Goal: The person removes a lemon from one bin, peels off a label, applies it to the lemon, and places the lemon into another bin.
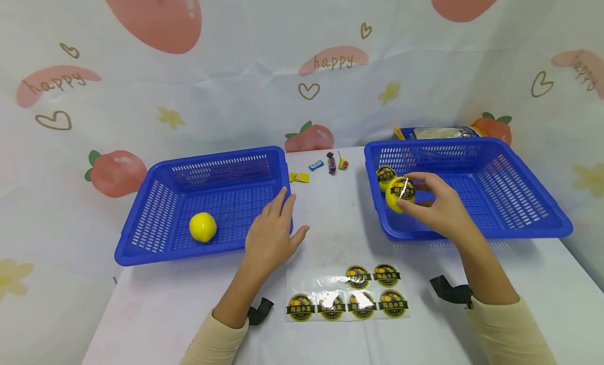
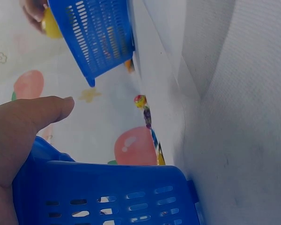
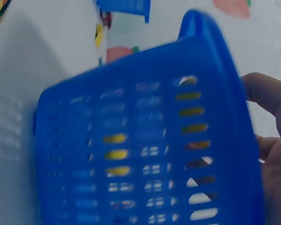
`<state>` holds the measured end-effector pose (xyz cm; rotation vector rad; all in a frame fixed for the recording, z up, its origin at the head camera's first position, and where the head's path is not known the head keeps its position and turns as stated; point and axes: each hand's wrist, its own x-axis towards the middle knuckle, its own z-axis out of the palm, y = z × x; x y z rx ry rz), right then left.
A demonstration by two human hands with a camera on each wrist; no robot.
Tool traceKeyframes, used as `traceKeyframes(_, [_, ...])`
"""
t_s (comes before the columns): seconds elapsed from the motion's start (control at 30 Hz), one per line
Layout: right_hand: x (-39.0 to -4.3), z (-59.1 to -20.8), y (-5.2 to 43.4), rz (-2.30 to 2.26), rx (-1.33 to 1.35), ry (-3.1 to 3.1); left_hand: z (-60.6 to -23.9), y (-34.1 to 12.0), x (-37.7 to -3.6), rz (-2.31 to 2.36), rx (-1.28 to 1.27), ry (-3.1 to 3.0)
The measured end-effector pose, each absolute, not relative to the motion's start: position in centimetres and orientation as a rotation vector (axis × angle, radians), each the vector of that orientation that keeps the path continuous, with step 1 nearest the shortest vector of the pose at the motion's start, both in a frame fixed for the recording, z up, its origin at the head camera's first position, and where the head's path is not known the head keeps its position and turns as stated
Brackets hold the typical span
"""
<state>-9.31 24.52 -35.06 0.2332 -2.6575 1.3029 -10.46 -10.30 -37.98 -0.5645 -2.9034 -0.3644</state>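
Observation:
My right hand (image 1: 436,207) pinches a yellow lemon (image 1: 393,202) between thumb and fingers, over the left side of the right blue basket (image 1: 472,234). A round black label with fruit pictures sits on this lemon. Just behind it, inside that basket, is another labelled lemon (image 1: 383,182). My left hand (image 1: 271,234) lies with fingers extended over the right rim of the left blue basket (image 1: 160,257); its thumb (image 2: 51,112) points away from the fingers in the left wrist view. One plain lemon (image 1: 203,227) lies on that basket's floor.
A clear sheet of round fruit stickers (image 1: 330,306) lies on the white table in front. Between the baskets, towards the back, are a yellow packet (image 1: 299,177), a blue candy (image 1: 316,165), a purple candy (image 1: 332,164) and a lollipop (image 1: 343,163). A bag (image 1: 439,132) lies behind the right basket.

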Motion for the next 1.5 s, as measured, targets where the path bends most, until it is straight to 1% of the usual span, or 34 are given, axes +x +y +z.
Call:
traceKeyframes(0.27, [-11.3, -35.9, 25.6, 1.104, 0.241, -2.905, -38.1, -10.2, -10.5, -0.352, -0.56, -2.904])
traceKeyframes(0.53, [-12.8, -36.8, 25.2, 0.917, 0.512, -3.149, -38.1, -10.3, -10.5, -0.323, -0.553, -2.888])
traceKeyframes(1.0, [-12.8, -37.0, 25.5, 0.986, 0.457, -3.222, -38.1, -10.3, -10.5, -0.337, -0.553, -2.903])
traceKeyframes(1.3, [-12.6, -37.0, 25.9, 1.062, 0.547, -3.206, -38.1, -10.3, -10.5, -0.339, -0.544, -2.924])
traceKeyframes(1.5, [-12.6, -36.8, 25.6, 1.023, 0.541, -3.218, -38.2, -10.3, -10.5, -0.329, -0.546, -2.901])
